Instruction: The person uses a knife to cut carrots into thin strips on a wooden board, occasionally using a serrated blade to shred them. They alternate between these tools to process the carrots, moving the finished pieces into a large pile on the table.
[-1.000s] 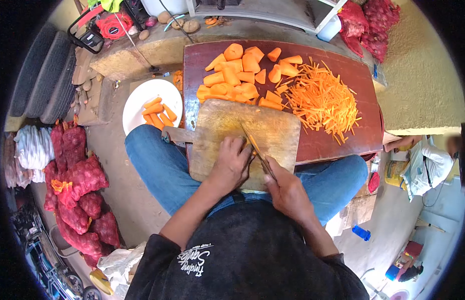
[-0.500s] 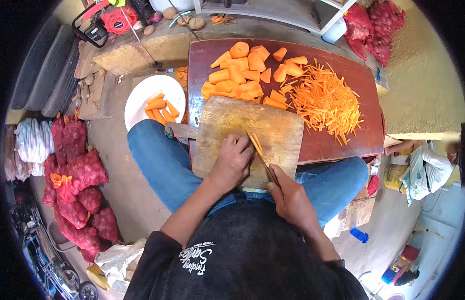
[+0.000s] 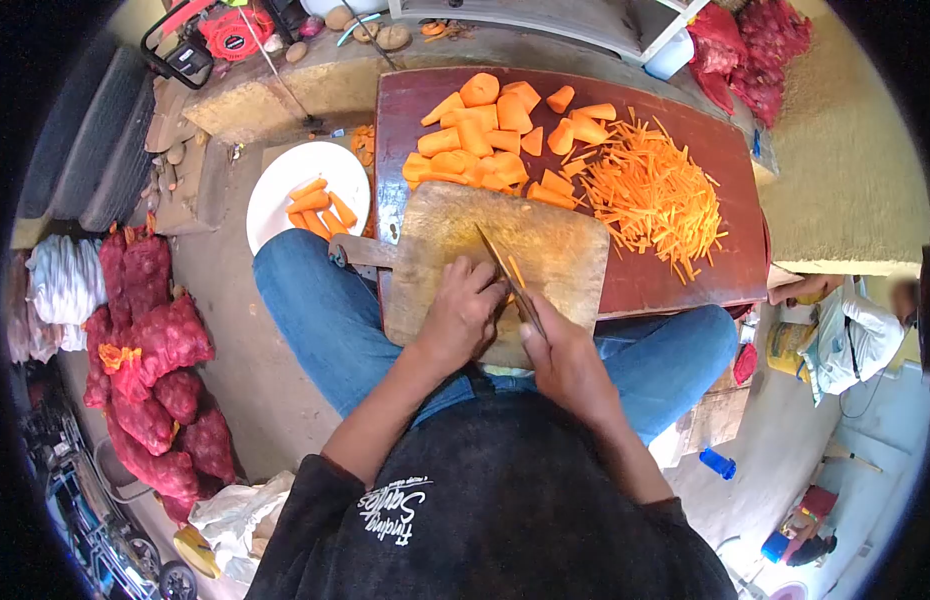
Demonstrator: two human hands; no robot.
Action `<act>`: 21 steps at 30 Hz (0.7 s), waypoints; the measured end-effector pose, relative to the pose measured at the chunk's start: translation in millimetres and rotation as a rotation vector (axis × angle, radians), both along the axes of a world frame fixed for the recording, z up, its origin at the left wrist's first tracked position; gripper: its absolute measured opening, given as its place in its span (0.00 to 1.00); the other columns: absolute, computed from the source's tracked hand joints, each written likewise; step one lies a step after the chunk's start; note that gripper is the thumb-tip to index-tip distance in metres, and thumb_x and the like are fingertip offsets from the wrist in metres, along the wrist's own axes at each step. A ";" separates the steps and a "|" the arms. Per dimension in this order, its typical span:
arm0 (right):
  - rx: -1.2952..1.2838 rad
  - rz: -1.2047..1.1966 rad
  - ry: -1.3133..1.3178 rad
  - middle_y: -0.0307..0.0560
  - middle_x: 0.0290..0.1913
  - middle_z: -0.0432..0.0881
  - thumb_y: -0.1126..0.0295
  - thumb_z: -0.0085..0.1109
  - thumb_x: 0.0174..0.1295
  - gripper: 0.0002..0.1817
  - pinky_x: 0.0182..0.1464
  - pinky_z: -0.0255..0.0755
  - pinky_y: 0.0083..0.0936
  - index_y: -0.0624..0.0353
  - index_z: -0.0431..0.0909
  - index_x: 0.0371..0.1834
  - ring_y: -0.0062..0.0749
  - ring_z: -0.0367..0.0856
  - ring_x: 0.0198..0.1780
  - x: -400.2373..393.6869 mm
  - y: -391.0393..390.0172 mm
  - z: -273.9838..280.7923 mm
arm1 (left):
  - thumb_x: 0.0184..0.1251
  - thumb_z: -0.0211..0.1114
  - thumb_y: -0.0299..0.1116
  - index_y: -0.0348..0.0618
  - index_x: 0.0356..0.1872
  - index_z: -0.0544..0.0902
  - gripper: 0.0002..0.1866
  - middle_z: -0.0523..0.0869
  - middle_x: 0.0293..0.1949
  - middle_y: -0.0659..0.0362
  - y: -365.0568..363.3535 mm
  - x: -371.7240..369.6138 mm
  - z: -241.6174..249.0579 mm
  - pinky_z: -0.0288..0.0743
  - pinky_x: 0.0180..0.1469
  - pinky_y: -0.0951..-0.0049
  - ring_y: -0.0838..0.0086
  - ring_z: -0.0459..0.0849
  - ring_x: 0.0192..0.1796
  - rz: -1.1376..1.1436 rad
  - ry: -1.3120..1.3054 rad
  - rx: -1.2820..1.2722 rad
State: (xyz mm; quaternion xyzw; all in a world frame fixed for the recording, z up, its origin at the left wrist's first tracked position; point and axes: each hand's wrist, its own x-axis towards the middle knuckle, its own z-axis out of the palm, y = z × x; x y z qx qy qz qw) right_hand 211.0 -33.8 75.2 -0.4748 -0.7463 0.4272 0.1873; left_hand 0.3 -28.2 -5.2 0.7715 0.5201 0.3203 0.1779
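Note:
On the wooden cutting board (image 3: 435,225), my left hand (image 3: 463,312) is closed with curled fingers, pressing down a carrot piece mostly hidden beneath them. A knife (image 3: 498,255) is gripped by its handle in my right hand (image 3: 567,355), its blade right beside the left fingertips. Thin carrot strips (image 3: 516,270) lie along the blade's right side. Beyond the board are chunks of peeled carrot (image 3: 472,137) and, to the right, a heap of carrot sticks (image 3: 657,200).
The board rests at the near edge of a dark red table (image 3: 675,100). A white plate (image 3: 275,190) with carrot pieces is at the left, by my knee. Red mesh sacks (image 3: 170,340) lie on the floor at left. Another person (image 3: 855,325) is at far right.
My right hand and the knife have shifted forward and slightly left, the tip now farther across the board. My left hand stays nearly in place, a little lower. The strips sit beside the blade.

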 end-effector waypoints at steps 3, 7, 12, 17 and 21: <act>-0.022 -0.001 0.053 0.78 0.58 0.87 0.72 0.61 0.82 0.28 0.58 0.82 0.57 0.65 0.70 0.82 0.78 0.87 0.59 2.7 5.4 -0.7 | 0.50 0.74 0.21 0.36 0.48 0.91 0.19 0.82 0.47 0.51 4.3 -5.1 -0.2 0.77 0.58 0.52 0.50 0.80 0.54 -0.025 -0.044 0.026; -0.110 -0.004 -0.021 0.78 0.56 0.87 0.73 0.60 0.82 0.27 0.57 0.82 0.56 0.63 0.70 0.81 0.77 0.87 0.59 8.7 -11.4 10.4 | 0.51 0.73 0.20 0.35 0.47 0.91 0.18 0.82 0.47 0.50 1.5 -5.5 3.6 0.77 0.57 0.51 0.50 0.81 0.54 -0.017 -0.045 0.022; 0.024 0.002 0.024 0.77 0.55 0.87 0.74 0.60 0.82 0.25 0.57 0.81 0.56 0.62 0.71 0.80 0.77 0.87 0.59 -6.9 8.3 4.6 | 0.52 0.72 0.20 0.35 0.45 0.91 0.16 0.82 0.46 0.50 -1.8 -1.8 -3.3 0.78 0.58 0.52 0.49 0.80 0.54 0.018 -0.068 0.060; -0.061 0.009 -0.016 0.77 0.52 0.87 0.74 0.60 0.82 0.27 0.57 0.81 0.56 0.62 0.71 0.81 0.78 0.87 0.57 5.6 -12.7 14.8 | 0.49 0.71 0.18 0.34 0.48 0.91 0.20 0.83 0.48 0.48 -3.4 -6.0 1.1 0.80 0.59 0.52 0.47 0.80 0.54 0.041 -0.038 0.021; -0.001 0.026 0.038 0.76 0.51 0.87 0.75 0.60 0.81 0.27 0.57 0.81 0.56 0.62 0.71 0.81 0.78 0.87 0.57 -2.6 0.3 -0.5 | 0.53 0.70 0.18 0.34 0.44 0.90 0.15 0.83 0.47 0.49 -2.3 -2.3 -1.7 0.78 0.60 0.50 0.48 0.80 0.54 0.036 -0.103 0.031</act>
